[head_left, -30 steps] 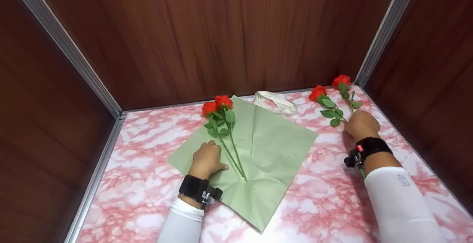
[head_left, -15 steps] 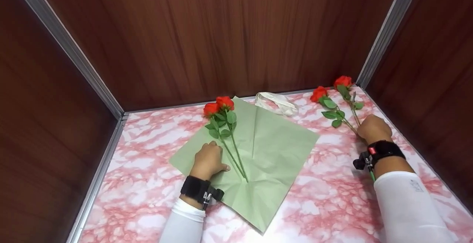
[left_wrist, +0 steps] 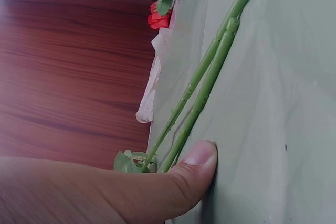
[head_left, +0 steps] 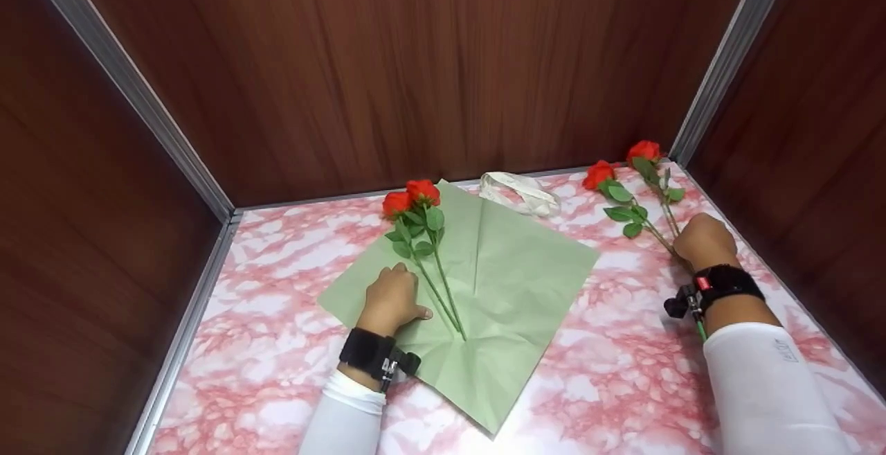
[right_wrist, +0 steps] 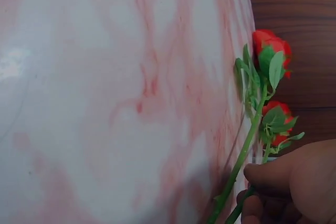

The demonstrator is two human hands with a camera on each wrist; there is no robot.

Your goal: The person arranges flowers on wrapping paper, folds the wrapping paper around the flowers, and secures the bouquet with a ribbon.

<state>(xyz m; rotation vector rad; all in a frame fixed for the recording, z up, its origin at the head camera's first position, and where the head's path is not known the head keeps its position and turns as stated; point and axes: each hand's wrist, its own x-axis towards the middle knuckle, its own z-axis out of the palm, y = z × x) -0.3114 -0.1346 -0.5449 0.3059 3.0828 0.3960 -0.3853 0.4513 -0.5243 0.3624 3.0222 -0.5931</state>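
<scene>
Two red roses point(head_left: 423, 193) lie on a sheet of green wrapping paper point(head_left: 526, 275), stems slanting toward the near right. My left hand point(head_left: 392, 300) rests on the paper just left of these stems point(left_wrist: 207, 85); its thumb lies close to them, and its other fingertips are hidden in the left wrist view. At the far right, two more red roses point(head_left: 599, 175) lie side by side on the table. My right hand point(head_left: 704, 242) pinches the stem of the rightmost rose point(right_wrist: 278, 124) between thumb and fingers. The other rose's stem point(right_wrist: 242, 153) runs beside the hand.
A loop of cream ribbon point(head_left: 522, 195) lies behind the paper, near the back wall point(head_left: 443, 67). Dark wood panels with metal corner strips enclose the pink marbled table point(head_left: 270, 358) at the back and both sides.
My right hand has shifted right and slightly nearer along the stems, mostly in the first half second. The roses barely moved, and my left hand stays in place on the paper.
</scene>
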